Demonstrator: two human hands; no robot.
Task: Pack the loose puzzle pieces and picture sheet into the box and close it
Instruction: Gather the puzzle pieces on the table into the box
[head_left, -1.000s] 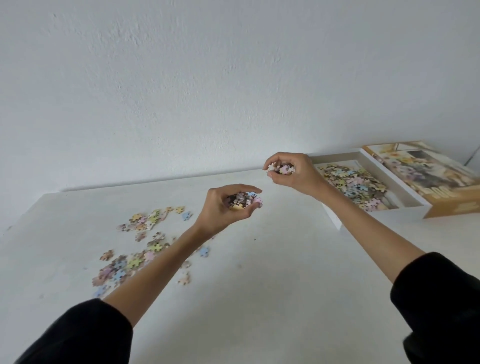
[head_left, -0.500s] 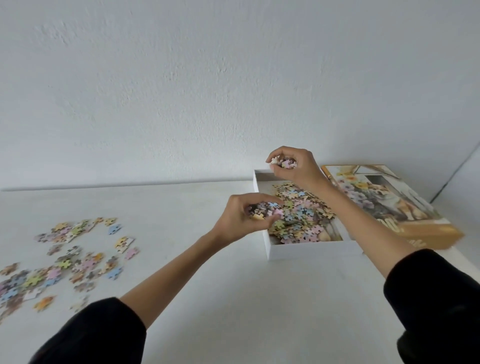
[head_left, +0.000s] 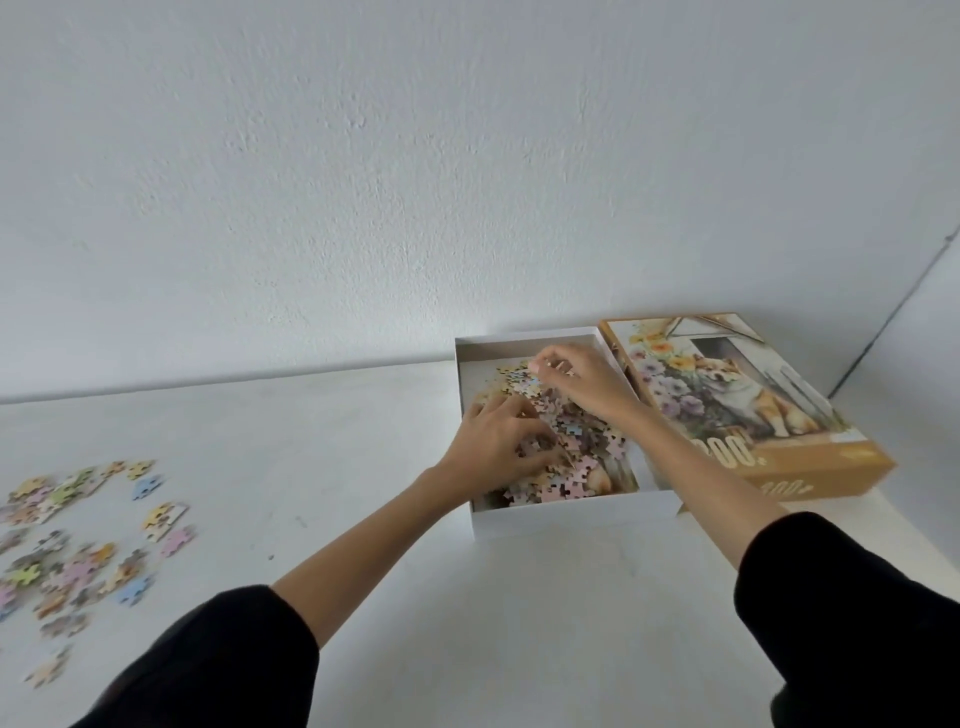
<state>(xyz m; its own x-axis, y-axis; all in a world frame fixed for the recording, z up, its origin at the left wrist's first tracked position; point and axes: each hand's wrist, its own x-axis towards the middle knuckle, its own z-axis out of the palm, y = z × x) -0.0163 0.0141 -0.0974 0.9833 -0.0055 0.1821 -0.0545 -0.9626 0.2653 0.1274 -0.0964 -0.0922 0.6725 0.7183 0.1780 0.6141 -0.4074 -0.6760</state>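
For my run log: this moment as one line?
box: open, part filled; left hand: on pile inside; right hand: on pile inside; lid: beside box; loose pieces: on table

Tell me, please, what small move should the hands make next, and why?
Probably draw both hands out of the box and reach left for a handful. The left hand and right hand are down on the pile inside it, while many loose pieces lie on the table.
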